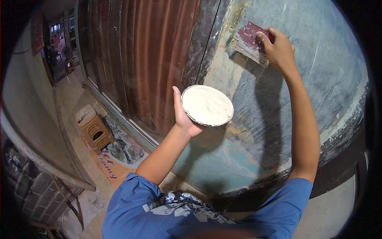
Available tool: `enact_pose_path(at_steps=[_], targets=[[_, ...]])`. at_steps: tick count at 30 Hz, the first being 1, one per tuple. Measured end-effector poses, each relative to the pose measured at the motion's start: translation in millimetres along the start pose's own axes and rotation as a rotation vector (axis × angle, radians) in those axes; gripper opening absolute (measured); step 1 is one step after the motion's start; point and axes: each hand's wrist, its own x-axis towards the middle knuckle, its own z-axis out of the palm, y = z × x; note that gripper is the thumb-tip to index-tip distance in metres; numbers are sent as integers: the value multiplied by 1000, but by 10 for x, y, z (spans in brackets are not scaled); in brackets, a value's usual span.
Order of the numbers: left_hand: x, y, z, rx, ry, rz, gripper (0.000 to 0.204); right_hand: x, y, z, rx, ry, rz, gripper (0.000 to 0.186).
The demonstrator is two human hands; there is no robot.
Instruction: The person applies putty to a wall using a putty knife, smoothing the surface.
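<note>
My left hand (185,122) supports a round dish (195,121) from below, its thumb up along the side. White putty-like paste (207,104) fills the dish almost to the rim. Higher up and to the right, my right hand (281,48) grips a flat maroon scraper (252,35), thumb on its near face. Pale paste is smeared over the scraper's lower edge, which lies at or close to the blue-grey wall (330,59); actual contact cannot be made out. A pale, patchy strip (225,65) of wall runs beside the dark wooden frame (203,34).
Left of the frame hangs a ribbed reddish-brown panel (153,55). On the floor at the left, a brown plastic stool (96,129) stands on an orange printed sheet (113,171). A pale pipe-like edge (47,165) curves along the far left, above grey blocks (41,189).
</note>
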Motion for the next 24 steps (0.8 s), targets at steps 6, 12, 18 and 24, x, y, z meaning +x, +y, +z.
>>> enact_pose_path(at_steps=[6, 12, 18, 24], targets=[[25, 309, -99, 51, -32, 5, 108, 21, -273, 237, -205, -12, -34, 33], [80, 497, -197, 11, -60, -21, 107, 61, -265, 314, -255, 48, -32, 31], [105, 610, -290, -16, -55, -45, 106, -8, -272, 354, -164, 41, -30, 29], [138, 651, -333, -29, -55, -60, 104, 30, -230, 304, -234, 134, -25, 29]])
